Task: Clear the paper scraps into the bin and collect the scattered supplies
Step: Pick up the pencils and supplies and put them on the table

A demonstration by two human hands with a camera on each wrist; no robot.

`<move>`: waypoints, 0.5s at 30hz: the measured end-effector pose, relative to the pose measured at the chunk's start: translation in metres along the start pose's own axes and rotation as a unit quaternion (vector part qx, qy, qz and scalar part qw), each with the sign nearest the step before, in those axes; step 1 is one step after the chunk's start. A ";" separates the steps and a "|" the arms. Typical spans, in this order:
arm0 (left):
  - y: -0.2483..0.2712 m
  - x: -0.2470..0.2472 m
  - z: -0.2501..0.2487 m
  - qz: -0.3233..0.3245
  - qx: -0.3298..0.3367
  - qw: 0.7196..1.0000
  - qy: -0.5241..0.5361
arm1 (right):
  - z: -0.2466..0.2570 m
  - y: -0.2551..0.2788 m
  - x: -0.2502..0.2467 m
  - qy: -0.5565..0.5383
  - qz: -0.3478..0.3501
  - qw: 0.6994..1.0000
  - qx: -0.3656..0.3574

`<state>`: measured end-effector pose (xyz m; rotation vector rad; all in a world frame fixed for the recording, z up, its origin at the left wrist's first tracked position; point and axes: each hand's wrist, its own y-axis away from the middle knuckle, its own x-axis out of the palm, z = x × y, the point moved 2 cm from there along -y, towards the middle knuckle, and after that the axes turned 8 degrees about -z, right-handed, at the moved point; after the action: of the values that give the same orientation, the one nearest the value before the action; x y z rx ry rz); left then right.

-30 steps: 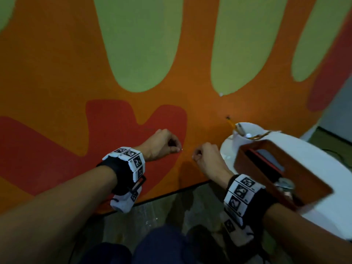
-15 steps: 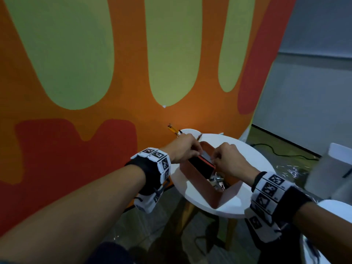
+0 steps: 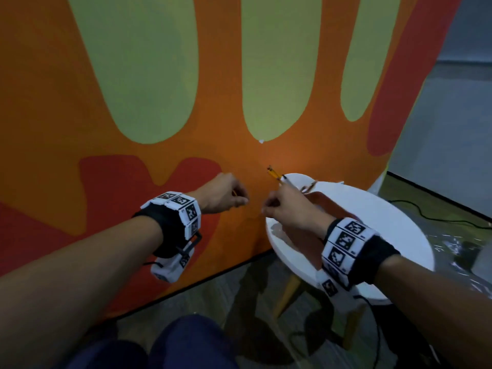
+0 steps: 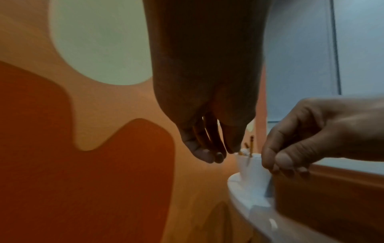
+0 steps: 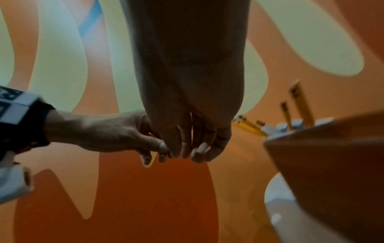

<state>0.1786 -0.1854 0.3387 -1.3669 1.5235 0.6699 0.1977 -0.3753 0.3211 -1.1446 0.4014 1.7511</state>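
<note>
Hands (image 3: 223, 194) now off brown box (image 3: 323, 202)

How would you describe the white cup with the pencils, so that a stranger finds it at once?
Start at the round white table beside the orange wall. At its far edge, nearest the wall, stands the white cup, just behind the brown box. It alone holds yellow pencils, which lean out toward the wall.

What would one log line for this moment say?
left hand: fingers curled, contents unclear | right hand: fingers curled, contents unclear | pencils: in white cup | table: holds brown box
</note>
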 end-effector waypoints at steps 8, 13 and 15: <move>0.076 0.001 0.124 0.040 -0.110 0.993 -0.024 | 0.048 -0.030 0.148 -0.051 0.177 0.983 -0.015; 0.109 0.043 0.202 0.057 -0.163 0.985 0.014 | 0.052 -0.058 0.246 -0.056 0.241 0.969 0.005; 0.120 0.069 0.234 0.069 -0.186 0.980 0.031 | 0.048 -0.068 0.284 -0.045 0.267 0.963 0.016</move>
<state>0.1356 0.0153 0.1603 -1.5790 1.6088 1.0495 0.2059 -0.1553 0.1225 -0.9832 0.7293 2.2423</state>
